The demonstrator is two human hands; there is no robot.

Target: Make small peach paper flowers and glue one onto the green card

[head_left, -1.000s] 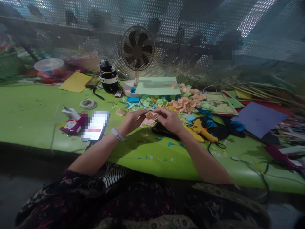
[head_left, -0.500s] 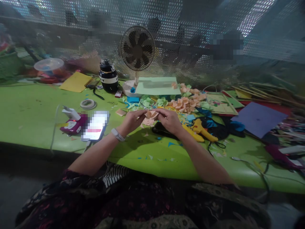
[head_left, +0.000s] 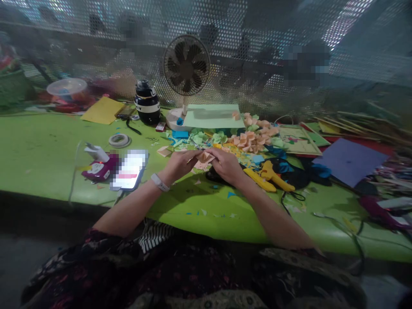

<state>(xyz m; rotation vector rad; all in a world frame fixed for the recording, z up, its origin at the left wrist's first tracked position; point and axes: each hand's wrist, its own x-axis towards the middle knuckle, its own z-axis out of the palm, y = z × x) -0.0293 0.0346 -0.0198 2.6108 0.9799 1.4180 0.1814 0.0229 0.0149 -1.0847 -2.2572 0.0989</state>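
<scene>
Between my fingertips is a small piece of folded peach paper [head_left: 205, 157], held above the green table. My left hand [head_left: 181, 164], with a pale band on its wrist, pinches the paper's left side. On the right side, my right hand [head_left: 228, 166] is closed on the same paper. Peach scraps lie on the table just beneath it. Left of my hands lies another peach paper piece [head_left: 164, 151]. Beyond them is a heap of peach paper flowers [head_left: 249, 140] mixed with light green ones. Yellow-handled scissors [head_left: 272, 176] rest to the right of my right hand.
A fan [head_left: 186, 68] stands at the back beside a black bottle [head_left: 147, 105]. A lit phone [head_left: 129, 169], a purple device [head_left: 101, 167] and a tape roll [head_left: 119, 140] lie to the left. Purple paper [head_left: 350, 161] lies right. Cables trail along the front edge.
My hands have drawn slightly closer together, and the peach paper between my fingers looks more folded over. The things on the table have stayed in place.
</scene>
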